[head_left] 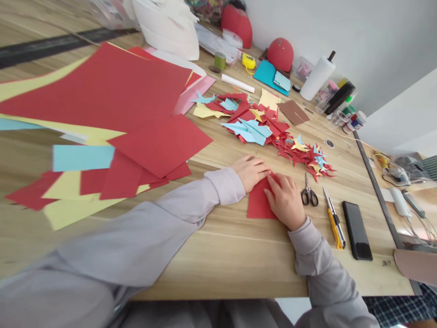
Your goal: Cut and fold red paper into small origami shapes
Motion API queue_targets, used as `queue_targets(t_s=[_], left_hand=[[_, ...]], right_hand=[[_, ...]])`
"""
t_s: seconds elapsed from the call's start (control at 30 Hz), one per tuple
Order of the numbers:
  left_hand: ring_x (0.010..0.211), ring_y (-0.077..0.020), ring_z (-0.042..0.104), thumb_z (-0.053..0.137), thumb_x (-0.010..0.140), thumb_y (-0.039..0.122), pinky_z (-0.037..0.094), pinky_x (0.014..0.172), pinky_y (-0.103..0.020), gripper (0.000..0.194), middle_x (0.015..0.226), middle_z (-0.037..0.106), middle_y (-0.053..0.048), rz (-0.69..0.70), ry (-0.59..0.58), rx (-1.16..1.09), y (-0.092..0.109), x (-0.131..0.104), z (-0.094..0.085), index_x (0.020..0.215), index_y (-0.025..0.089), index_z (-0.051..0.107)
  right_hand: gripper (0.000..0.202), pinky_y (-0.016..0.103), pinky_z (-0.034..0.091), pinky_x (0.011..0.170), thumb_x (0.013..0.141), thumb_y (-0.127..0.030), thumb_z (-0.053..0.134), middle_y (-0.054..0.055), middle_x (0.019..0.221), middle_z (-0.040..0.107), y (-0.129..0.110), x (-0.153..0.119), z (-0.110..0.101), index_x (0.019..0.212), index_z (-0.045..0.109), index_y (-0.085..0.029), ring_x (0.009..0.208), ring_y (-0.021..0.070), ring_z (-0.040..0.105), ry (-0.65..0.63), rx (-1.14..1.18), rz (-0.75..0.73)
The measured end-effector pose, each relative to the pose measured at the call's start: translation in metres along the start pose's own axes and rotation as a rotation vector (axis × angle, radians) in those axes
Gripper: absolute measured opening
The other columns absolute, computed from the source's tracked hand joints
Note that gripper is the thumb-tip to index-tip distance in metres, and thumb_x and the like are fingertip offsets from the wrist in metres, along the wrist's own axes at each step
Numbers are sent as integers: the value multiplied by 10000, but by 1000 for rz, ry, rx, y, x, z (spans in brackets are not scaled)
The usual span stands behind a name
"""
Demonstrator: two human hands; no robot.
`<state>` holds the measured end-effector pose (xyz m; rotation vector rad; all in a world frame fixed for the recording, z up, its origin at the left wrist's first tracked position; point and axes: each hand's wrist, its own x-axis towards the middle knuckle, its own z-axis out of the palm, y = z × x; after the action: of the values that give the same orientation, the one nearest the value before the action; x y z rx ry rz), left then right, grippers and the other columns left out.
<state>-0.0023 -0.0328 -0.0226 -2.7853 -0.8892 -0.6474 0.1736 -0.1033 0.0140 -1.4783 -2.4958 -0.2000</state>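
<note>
A red sheet of paper (261,200) lies on the wooden table in front of me, tapering to a folded-looking point at its top. My left hand (250,172) rests on its upper left edge, fingers stretched out and lying flat. At the top corner, my right hand (286,198) has its fingers bent and pressed onto the paper, the thumb a little lower. That hand covers the sheet's right side. Just right of it lie black-handled scissors (309,193). Beyond both hands spreads a pile of red, blue and yellow folded paper pieces (252,130), some shaped like planes.
Large red sheets (109,91) and smaller coloured paper pieces (83,158) cover the table's left side. A yellow cutter knife (334,221) and a black phone (357,230) lie at right. Along the back stand a paper roll (318,78), bottles and a yellow tape measure (248,61).
</note>
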Motion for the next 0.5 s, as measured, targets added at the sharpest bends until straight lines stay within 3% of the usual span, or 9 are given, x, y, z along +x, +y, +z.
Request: queue_targets(t_s=[0.1, 0.27, 0.37, 0.5], left_hand=[[1116, -212, 508, 471, 897, 222, 322, 939, -385, 286, 1200, 643, -44, -12, 3, -1, 1, 0, -1, 1131, 207, 635], [1102, -208, 515, 482, 892, 233, 321, 937, -396, 291, 1207, 641, -39, -23, -15, -6, 0, -1, -1, 1145, 211, 623], [1101, -206, 516, 483, 887, 231, 335, 918, -389, 294, 1207, 642, -41, -16, -1, -11, -1, -1, 1, 1144, 210, 624], [1115, -209, 509, 463, 895, 225, 352, 890, -371, 308, 1209, 641, -47, -10, 12, -13, -2, -2, 3, 1157, 213, 623]], right_hand=[[303, 399, 444, 847, 917, -292, 465, 139, 1128, 610, -2, 0, -1, 1120, 645, -158, 1013, 257, 510, 2, -11, -17], [258, 372, 425, 797, 906, -300, 491, 90, 980, 678, -1, -5, -6, 816, 710, -195, 923, 235, 542, 72, -19, 14], [323, 349, 408, 718, 910, -278, 467, 88, 800, 668, 4, -7, -5, 666, 660, -189, 791, 214, 552, 147, -48, 159], [254, 333, 385, 663, 888, -323, 490, 82, 731, 605, 15, -6, 1, 738, 640, -183, 717, 216, 530, 173, -111, 307]])
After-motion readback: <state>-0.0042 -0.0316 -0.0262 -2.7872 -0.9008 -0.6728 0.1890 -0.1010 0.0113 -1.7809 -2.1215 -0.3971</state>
